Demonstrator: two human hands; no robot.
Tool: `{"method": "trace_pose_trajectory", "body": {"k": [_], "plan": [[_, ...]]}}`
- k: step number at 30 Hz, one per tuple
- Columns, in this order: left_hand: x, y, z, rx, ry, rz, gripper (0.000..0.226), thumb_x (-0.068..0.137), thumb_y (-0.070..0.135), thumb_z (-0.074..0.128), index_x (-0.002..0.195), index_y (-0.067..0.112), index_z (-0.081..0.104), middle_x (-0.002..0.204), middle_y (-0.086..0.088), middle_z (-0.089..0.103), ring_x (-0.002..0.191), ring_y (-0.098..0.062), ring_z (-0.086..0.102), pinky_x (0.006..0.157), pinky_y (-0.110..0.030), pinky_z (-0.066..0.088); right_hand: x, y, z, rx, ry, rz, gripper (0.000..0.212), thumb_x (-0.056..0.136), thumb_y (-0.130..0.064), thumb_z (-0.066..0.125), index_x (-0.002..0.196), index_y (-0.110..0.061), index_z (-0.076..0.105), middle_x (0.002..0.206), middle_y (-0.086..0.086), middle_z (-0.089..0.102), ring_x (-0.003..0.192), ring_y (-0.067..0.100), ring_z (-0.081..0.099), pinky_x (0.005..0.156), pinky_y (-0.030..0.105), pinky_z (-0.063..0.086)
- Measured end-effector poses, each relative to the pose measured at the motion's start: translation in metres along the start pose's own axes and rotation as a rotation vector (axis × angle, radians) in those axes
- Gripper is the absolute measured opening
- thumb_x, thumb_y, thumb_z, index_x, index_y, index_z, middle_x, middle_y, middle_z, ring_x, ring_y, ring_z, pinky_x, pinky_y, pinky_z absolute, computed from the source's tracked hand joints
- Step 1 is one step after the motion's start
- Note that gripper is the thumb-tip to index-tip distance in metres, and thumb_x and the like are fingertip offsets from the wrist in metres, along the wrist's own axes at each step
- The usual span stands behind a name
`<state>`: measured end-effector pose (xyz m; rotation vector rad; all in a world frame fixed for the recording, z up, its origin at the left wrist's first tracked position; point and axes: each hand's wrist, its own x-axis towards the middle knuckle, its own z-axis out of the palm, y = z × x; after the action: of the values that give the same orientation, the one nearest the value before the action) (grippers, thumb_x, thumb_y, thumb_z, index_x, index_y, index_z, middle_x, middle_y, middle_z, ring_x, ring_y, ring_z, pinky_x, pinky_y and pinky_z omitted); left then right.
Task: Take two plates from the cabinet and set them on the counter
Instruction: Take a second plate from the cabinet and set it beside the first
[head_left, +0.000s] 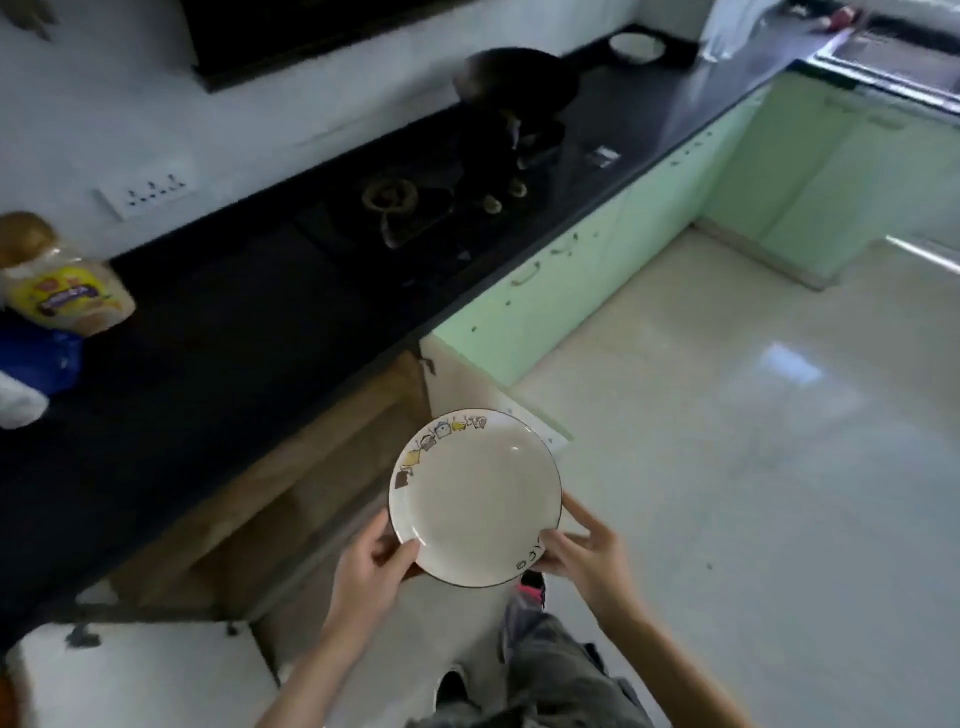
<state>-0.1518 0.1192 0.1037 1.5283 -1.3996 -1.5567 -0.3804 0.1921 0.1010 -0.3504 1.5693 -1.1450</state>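
Black counter (218, 364) beside held plate (475, 499) (jar (57, 275), perhaps blurred, far left)

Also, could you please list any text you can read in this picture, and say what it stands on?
White round plate with cartoon rim: dark letters near the right hand, too blurred to read.
Gold-lidded plastic jar with yellow label: brand print blurred, unreadable.
Nothing else carries text.
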Motion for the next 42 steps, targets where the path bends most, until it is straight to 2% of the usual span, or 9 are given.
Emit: {"method": "trace_pose_trajectory", "body": {"k": [1, 5, 10, 15, 20, 26, 30, 34, 42], "plan": [[-0.001, -0.004, 0.012, 0.019, -0.063, -0.010, 0.035, 0.086, 0.003, 0.066, 0.106, 0.032, 0.066, 0.084, 0.007, 0.078, 0.078, -0.003, 0.072, 0.059, -0.007, 0.050, -0.011, 0.010, -0.015, 0.026, 0.046, 0.026, 0.060, 0.088, 0.006, 0.061, 0.140, -0.021, 0.051, 0.088, 0.024, 0.077, 0.081, 0.038, 0.075, 0.085, 0.063, 0.053], [0.004, -0.010, 0.077, 0.044, -0.319, -0.042, 0.038, 0.085, -0.007, 0.063, 0.108, 0.023, 0.069, 0.081, -0.007, 0.077, 0.074, -0.013, 0.072, 0.061, -0.015, 0.055, -0.045, 0.041, -0.077, 0.164, 0.299, 0.073, 0.061, 0.084, 0.006, 0.063, 0.140, -0.016, 0.052, 0.084, 0.025, 0.077, 0.084, 0.041, 0.075, 0.070, 0.037, 0.063], [0.032, 0.002, 0.176, 0.096, -0.524, -0.053, 0.048, 0.083, -0.011, 0.060, 0.110, 0.028, 0.067, 0.070, -0.008, 0.074, 0.069, -0.017, 0.072, 0.063, -0.029, 0.061, -0.048, 0.058, -0.155, 0.335, 0.523, 0.094, 0.063, 0.081, 0.007, 0.063, 0.138, -0.019, 0.055, 0.081, 0.025, 0.076, 0.078, 0.039, 0.075, 0.066, 0.035, 0.063], [0.073, 0.026, 0.287, 0.162, -0.661, -0.050, 0.047, 0.085, -0.007, 0.059, 0.110, 0.032, 0.066, 0.062, -0.003, 0.072, 0.067, -0.014, 0.072, 0.065, -0.028, 0.060, -0.013, 0.046, -0.240, 0.422, 0.641, 0.111, 0.066, 0.080, 0.007, 0.063, 0.142, -0.016, 0.051, 0.081, 0.024, 0.077, 0.079, 0.037, 0.076, 0.064, 0.032, 0.062], [0.111, 0.071, 0.391, 0.178, -0.654, -0.049, 0.044, 0.086, -0.010, 0.056, 0.114, 0.023, 0.065, 0.050, 0.005, 0.062, 0.056, -0.006, 0.064, 0.069, -0.032, 0.063, 0.037, -0.008, -0.325, 0.425, 0.669, 0.080, 0.065, 0.082, 0.010, 0.057, 0.143, -0.012, 0.049, 0.080, 0.028, 0.075, 0.075, 0.033, 0.076, 0.063, 0.033, 0.062], [0.179, 0.129, 0.465, 0.147, -0.525, -0.056, 0.047, 0.086, -0.005, 0.059, 0.120, 0.028, 0.062, 0.060, -0.010, 0.063, 0.068, -0.020, 0.068, 0.071, -0.029, 0.061, 0.122, -0.097, -0.393, 0.374, 0.564, 0.045, 0.064, 0.082, 0.010, 0.056, 0.141, -0.012, 0.052, 0.088, 0.035, 0.071, 0.077, 0.033, 0.076, 0.064, 0.032, 0.062], [0.248, 0.151, 0.502, 0.127, -0.461, -0.044, 0.048, 0.086, -0.006, 0.058, 0.119, 0.028, 0.062, 0.046, 0.007, 0.055, 0.055, -0.007, 0.061, 0.072, -0.033, 0.062, 0.205, -0.149, -0.421, 0.333, 0.480, 0.045, 0.063, 0.081, 0.010, 0.057, 0.139, -0.013, 0.054, 0.086, 0.033, 0.072, 0.071, 0.031, 0.075, 0.063, 0.032, 0.062], [0.336, 0.175, 0.549, 0.101, -0.406, -0.023, 0.048, 0.085, -0.008, 0.057, 0.118, 0.027, 0.062, 0.042, 0.011, 0.050, 0.049, -0.003, 0.055, 0.070, -0.034, 0.062, 0.300, -0.202, -0.452, 0.305, 0.448, 0.039, 0.063, 0.081, 0.010, 0.057, 0.139, -0.014, 0.054, 0.082, 0.031, 0.074, 0.070, 0.033, 0.075, 0.063, 0.032, 0.061], [0.503, 0.291, 0.662, 0.106, -0.505, 0.017, 0.045, 0.085, -0.009, 0.056, 0.121, 0.016, 0.066, 0.047, 0.006, 0.043, 0.057, -0.015, 0.049, 0.074, -0.041, 0.062, 0.436, -0.340, -0.522, 0.324, 0.519, -0.002, 0.066, 0.083, 0.010, 0.058, 0.144, -0.012, 0.048, 0.082, 0.033, 0.073, 0.074, 0.034, 0.073, 0.064, 0.033, 0.062]]}}
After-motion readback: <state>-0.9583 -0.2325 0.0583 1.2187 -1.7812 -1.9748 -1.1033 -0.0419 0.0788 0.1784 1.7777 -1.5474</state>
